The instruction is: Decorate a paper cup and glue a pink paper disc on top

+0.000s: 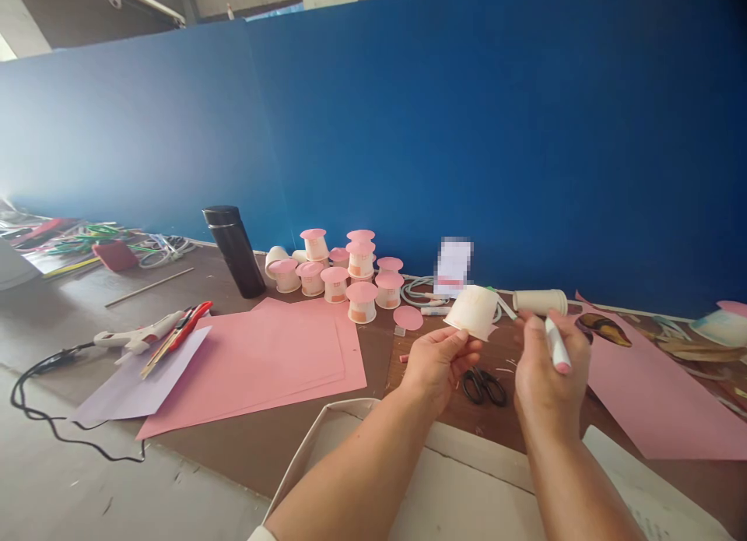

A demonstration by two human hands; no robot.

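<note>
My left hand [435,366] is closed on the rim of a white paper cup [471,311], held upside down above the table. A light brown patch shows low on the cup's side. Just right of it, my right hand [552,377] grips a white marker [556,345] with a pink end pointing back toward me. The marker's other end is hidden by the fingers. A slim white piece [506,306] shows between the cup and the right hand; I cannot tell whether it belongs to the marker. Below the cup lie scissors [484,387] with black handles.
Several upturned cups topped with pink paper discs [362,292] stand near the blue partition [408,136]. Pink sheets [280,354], a glue gun [137,335], a red cutter [180,331] and a black flask [234,251] lie left. A white box [344,407] sits in front of me.
</note>
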